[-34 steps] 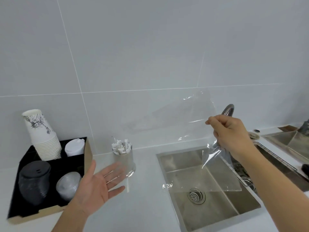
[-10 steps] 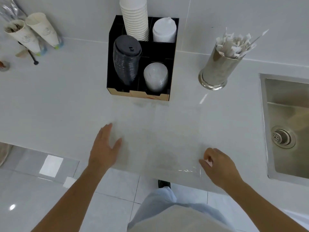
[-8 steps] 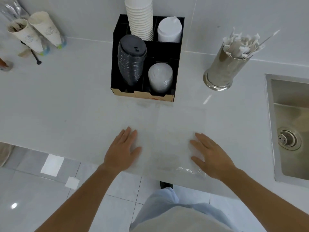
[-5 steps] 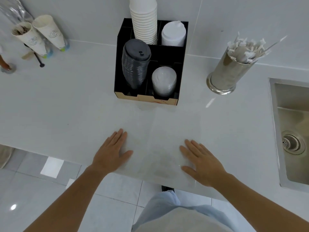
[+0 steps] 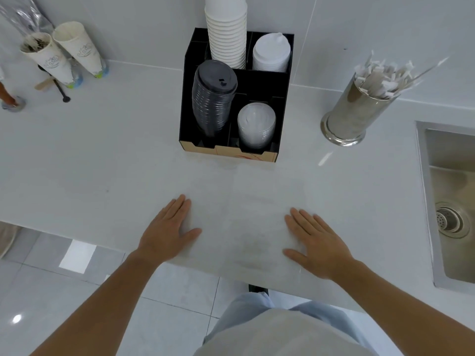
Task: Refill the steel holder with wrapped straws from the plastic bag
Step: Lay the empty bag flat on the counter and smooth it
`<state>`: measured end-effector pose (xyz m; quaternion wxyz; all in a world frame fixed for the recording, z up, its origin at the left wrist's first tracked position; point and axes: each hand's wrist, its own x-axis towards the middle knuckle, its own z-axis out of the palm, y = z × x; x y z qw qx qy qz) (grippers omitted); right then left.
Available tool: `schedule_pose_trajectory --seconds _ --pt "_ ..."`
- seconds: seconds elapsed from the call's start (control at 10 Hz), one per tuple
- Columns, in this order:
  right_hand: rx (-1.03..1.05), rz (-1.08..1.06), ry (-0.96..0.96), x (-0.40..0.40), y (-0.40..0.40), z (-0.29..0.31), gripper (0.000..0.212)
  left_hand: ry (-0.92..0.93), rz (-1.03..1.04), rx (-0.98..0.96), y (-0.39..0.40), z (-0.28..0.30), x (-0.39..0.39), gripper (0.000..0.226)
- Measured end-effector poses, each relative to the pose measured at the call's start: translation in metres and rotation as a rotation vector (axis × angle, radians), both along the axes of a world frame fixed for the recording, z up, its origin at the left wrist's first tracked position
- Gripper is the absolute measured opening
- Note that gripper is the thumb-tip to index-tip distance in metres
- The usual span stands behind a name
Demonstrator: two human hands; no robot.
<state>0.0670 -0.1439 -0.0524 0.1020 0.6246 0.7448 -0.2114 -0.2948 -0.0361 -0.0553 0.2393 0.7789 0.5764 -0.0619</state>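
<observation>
On the counter point(image 5: 90, 155), flat plastic bag point(image 5: 257, 222), long axis toward wall, under both hands' spread fingers point(image 5: 305, 222).

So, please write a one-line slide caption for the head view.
Both hands, left hand and right hand, press the empty plastic bag flat on the counter; the steel holder stands full of wrapped straws.

Both bare forearms reach forward from the bottom of the view, angled inward. Left hand point(image 5: 168, 231) lies palm down and flat, fingers together and straight, thumb splayed toward the right. Right hand point(image 5: 317, 244) mirrors it, palm down, fingers extended and slightly spread, thumb pointing left; hands well apart.
</observation>
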Motion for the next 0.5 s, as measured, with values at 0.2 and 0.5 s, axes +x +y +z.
schedule_pose_trajectory --seconds 0.2,0.5 --pt "-0.020 -0.029 0.035 0.003 0.001 0.003 0.097 -0.006 0.044 -0.019 0.003 0.007 0.005 0.088" --pt "0.031 -0.583 0.468 0.007 0.026 0.059 0.056 -0.188 0.143 0.023 0.014 0.037 0.040 0.064"
